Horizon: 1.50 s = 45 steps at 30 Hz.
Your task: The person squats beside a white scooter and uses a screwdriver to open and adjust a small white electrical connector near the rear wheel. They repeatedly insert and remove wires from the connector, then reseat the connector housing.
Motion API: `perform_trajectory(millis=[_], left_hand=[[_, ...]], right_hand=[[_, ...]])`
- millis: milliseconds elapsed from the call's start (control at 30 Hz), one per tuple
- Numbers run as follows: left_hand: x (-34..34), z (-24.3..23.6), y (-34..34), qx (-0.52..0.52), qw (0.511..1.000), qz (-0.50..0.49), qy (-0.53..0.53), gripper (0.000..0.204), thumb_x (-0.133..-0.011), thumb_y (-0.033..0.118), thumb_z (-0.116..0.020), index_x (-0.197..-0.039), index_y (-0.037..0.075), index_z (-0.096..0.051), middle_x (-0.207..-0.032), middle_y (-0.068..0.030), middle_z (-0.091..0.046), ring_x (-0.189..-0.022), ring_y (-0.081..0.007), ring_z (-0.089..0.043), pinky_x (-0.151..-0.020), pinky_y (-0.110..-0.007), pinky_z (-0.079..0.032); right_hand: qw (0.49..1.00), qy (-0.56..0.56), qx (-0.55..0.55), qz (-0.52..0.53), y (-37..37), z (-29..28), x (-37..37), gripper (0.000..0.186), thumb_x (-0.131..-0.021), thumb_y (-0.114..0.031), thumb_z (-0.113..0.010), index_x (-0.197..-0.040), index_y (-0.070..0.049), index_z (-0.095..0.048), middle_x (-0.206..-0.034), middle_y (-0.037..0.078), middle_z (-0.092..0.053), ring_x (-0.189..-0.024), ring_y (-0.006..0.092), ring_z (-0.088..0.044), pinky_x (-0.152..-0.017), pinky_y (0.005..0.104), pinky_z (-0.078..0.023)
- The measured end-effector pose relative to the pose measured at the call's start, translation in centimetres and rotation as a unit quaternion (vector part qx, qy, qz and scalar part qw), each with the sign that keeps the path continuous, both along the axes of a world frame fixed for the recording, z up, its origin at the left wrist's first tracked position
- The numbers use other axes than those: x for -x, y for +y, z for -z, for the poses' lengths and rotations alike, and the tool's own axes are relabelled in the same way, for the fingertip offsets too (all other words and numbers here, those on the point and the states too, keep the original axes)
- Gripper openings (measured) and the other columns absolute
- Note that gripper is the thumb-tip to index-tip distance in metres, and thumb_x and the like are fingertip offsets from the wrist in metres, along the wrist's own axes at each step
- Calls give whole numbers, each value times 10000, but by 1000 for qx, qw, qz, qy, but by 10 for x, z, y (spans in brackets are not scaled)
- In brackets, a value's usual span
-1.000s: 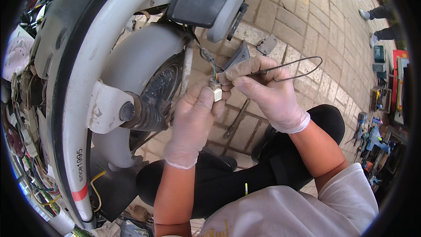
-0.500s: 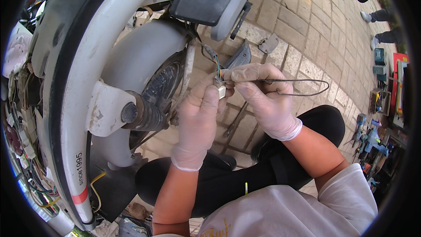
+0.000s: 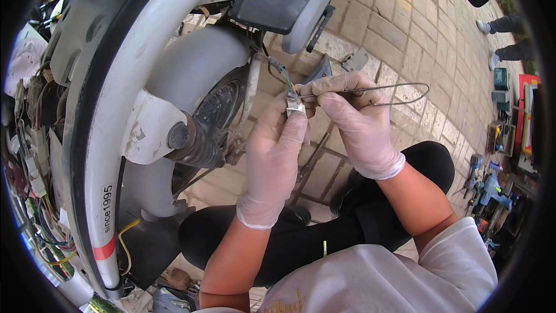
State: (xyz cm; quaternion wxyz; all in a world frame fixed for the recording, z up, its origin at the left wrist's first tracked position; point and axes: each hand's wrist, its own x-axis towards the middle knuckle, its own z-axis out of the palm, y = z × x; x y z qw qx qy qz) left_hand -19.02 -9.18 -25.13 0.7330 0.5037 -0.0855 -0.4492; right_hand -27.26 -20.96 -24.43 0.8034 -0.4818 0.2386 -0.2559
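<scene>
My left hand, in a thin translucent glove, pinches a white wire connector between thumb and fingers. Several coloured wires run up from the connector into a dark sheath beside the wheel. Gloved as well, my right hand grips a thin dark bent wire. Its looped end sticks out to the right, and its straight end points at the wire side of the connector. Whether the tip is inside the connector cannot be made out.
A scooter's pale frame tube, grey mudguard and wheel stand close on the left. Grey broken panels lie on the paving. At the right are power tools, green boxes and a person's legs.
Both hands have shifted slightly up and to the right with the connector. The bent wire's looped end has tilted upward, and the connector has turned a little in my left fingers.
</scene>
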Motion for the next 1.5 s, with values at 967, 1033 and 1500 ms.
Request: perform_trajectory(millis=[967, 1033, 1500], left_hand=[[1, -4, -3, -65, 991, -25, -111, 303, -994, 35, -534, -1284, -50, -524, -1177, -90, -623, -1071, -126, -586, -953, -276, -461], [2, -4, -3, -72, 991, -26, -114, 297, -995, 40, -535, -1279, -48, -529, -1163, -84, -624, -1055, -120, -585, -937, -271, -463], [14, -1, -11, -45, 995, -82, 16, 204, -1012, 114, -540, -1159, -10, -609, -850, 16, -578, -731, -52, -486, -655, -218, -411]], right_hand=[[996, 3, 87, -5, 7, 10, -2, 148, -932, 50, -582, -1074, 72, -618, -1105, 147, -679, -1039, 170, -652, -909, 285, -539], [996, -4, 94, 9, 11, 13, -2, 147, -936, 50, -581, -1078, 66, -611, -1109, 147, -678, -1016, 166, -651, -886, 282, -544], [974, -103, 183, 85, 24, 47, -11, 136, -929, 82, -596, -1040, 8, -620, -1085, 117, -658, -950, 135, -627, -773, 258, -541]])
